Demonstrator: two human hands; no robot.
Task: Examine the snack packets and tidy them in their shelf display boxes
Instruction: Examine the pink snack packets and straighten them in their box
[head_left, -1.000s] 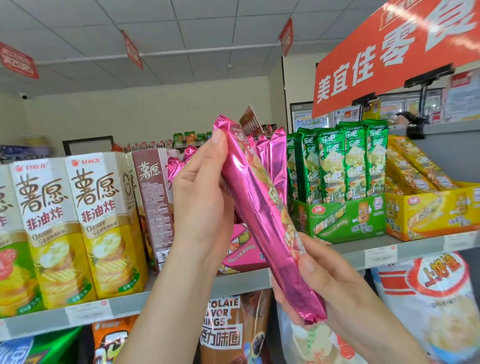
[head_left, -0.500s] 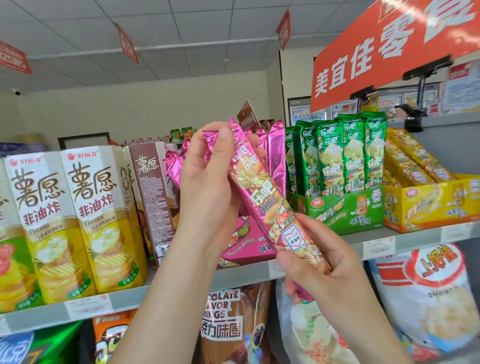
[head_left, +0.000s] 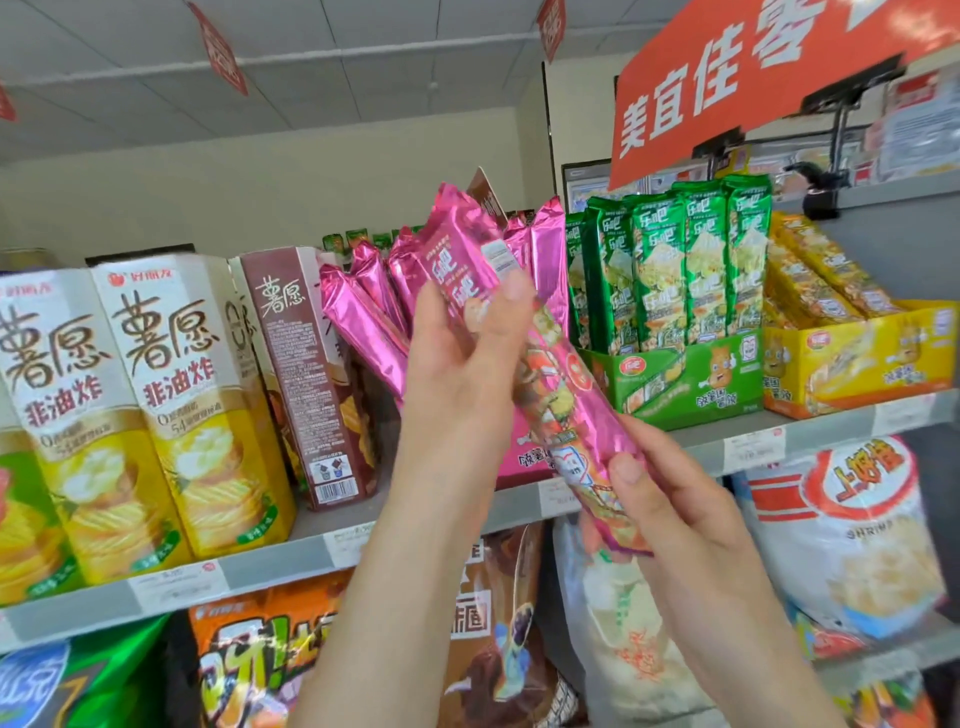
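Long pink packet (head_left: 524, 364) held slanted in front of the shelf (head_left: 810, 441), printed face toward the camera, top end up left, bottom end down right. Left hand (head_left: 462, 374) clasped around its upper half, thumb across the front. Right hand (head_left: 670, 514) pinching the lower end, thumb on the printed face, fingers behind. Directly behind, the pink box (head_left: 524, 457) with more pink packets (head_left: 363, 322) leaning left and upright. Beside it to the right, green box (head_left: 691, 374) with green packets (head_left: 675, 260) standing straight, then yellow box (head_left: 862, 364). To the left, a brown carton (head_left: 306, 374) and yellow cartons (head_left: 197, 405).
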